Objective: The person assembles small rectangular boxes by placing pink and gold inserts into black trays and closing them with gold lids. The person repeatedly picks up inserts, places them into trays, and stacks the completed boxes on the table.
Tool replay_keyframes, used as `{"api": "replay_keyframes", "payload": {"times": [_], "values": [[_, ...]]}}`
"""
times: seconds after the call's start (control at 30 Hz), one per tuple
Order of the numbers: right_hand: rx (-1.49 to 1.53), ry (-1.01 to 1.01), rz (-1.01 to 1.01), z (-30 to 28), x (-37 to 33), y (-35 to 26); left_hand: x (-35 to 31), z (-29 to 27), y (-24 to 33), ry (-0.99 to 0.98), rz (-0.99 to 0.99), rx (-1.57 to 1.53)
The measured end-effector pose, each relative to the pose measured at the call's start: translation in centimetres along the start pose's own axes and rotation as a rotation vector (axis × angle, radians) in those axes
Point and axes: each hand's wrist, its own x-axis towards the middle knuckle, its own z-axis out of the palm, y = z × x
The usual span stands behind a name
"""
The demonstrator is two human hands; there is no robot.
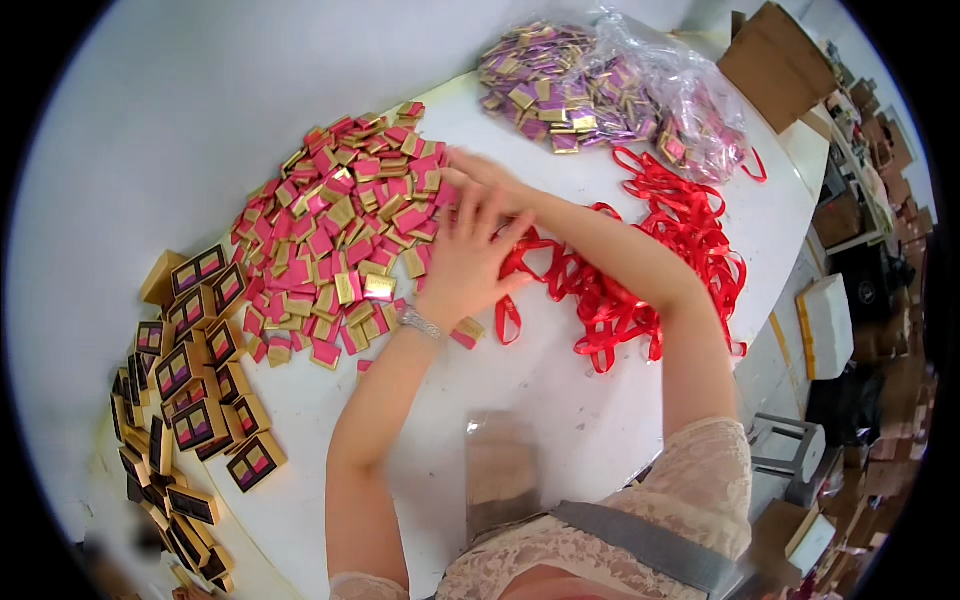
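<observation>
A large pile of small pink and gold wrapped pieces (pixel 340 215) covers the table's far middle. My left hand (pixel 462 255) is at the right edge of this pile, its fingers stretched out and spread, with nothing seen in them. My right hand (pixel 485 178) reaches in from the right, just beyond the left fingers, at the pile's upper right edge. Motion blurs its fingers and the left hand partly covers them, so what they hold, if anything, cannot be made out. A tangle of red ribbon loops (pixel 680 230) lies right of both hands, partly under my right forearm.
Gold boxes with dark windowed fronts (pixel 200 420) stand stacked at the left. A clear plastic bag (pixel 680 90) with purple and gold pieces (pixel 570 95) lies at the far right. A clear sleeve (pixel 500 470) is near me. Beyond the table's right side are a grey stool (pixel 795 445) and cartons.
</observation>
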Motion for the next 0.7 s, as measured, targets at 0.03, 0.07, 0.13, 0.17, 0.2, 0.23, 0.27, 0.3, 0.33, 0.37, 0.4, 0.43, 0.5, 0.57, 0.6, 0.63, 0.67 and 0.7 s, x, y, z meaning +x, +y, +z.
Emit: {"api": "replay_keyframes", "payload": {"times": [0.03, 0.07, 0.13, 0.17, 0.2, 0.23, 0.27, 0.3, 0.33, 0.37, 0.4, 0.43, 0.5, 0.57, 0.6, 0.63, 0.67, 0.7], "values": [[0.457, 0.026, 0.074, 0.3, 0.0, -2.3, -0.2, -0.4, -0.2, -0.037, -0.057, 0.048], [0.572, -0.036, 0.109, -1.1, 0.0, -1.7, -1.0, -1.2, -1.1, -0.077, -0.105, 0.090], [0.816, -0.175, 0.159, -4.4, 1.4, 0.1, -3.8, -3.1, -3.2, -0.149, -0.145, 0.174], [0.414, 0.072, 0.181, -6.9, 2.7, -0.7, -5.8, -4.1, -4.3, -0.168, -0.165, 0.227], [0.161, 0.304, 0.219, -9.6, 3.7, -0.7, -6.9, -5.1, -5.0, -0.169, -0.204, 0.238], [-0.074, 0.631, 0.102, -12.3, 5.1, 1.9, -7.7, -5.7, -5.0, -0.178, -0.231, 0.235], [-0.587, 0.958, 0.012, -15.5, 6.5, 5.0, -8.0, -5.9, -4.7, -0.188, -0.250, 0.228], [-0.811, 0.999, 0.011, -16.6, 6.9, 6.8, -7.8, -6.4, -4.2, -0.174, -0.307, 0.189], [-1.044, 1.056, 0.021, -18.1, 7.0, 8.6, -7.2, -7.2, -3.5, -0.160, -0.352, 0.152], [-0.982, 0.858, 0.135, -18.2, 6.4, 10.5, -6.3, -7.8, -3.2, -0.144, -0.387, 0.118], [-0.909, 0.660, 0.245, -18.2, 6.2, 11.7, -5.3, -7.9, -2.9, -0.053, -0.410, 0.097], [-0.867, 0.292, 0.441, -18.2, 6.7, 11.7, -3.7, -8.1, -2.2, -0.043, -0.450, 0.118], [-0.414, 0.472, 0.277, -14.7, 6.0, 8.4, -1.4, -9.4, -0.9, -0.009, -0.559, 0.164], [-0.249, 0.415, 0.101, -14.3, 4.6, 2.9, -0.9, -9.3, -2.3, 0.011, -0.494, 0.201], [-0.211, 0.373, 0.106, -15.1, 3.6, 1.7, -0.1, -8.7, -2.9, 0.007, -0.456, 0.153], [-0.174, 0.328, 0.118, -15.4, 2.5, 0.8, 0.7, -8.0, -3.3, 0.000, -0.420, 0.099], [-0.207, 0.297, 0.037, -15.5, 1.3, 0.3, 1.4, -6.9, -3.6, -0.007, -0.376, 0.010], [-0.121, 0.218, 0.085, -15.7, 0.1, -0.2, 2.2, -5.7, -3.7, -0.012, -0.334, -0.078]]}}
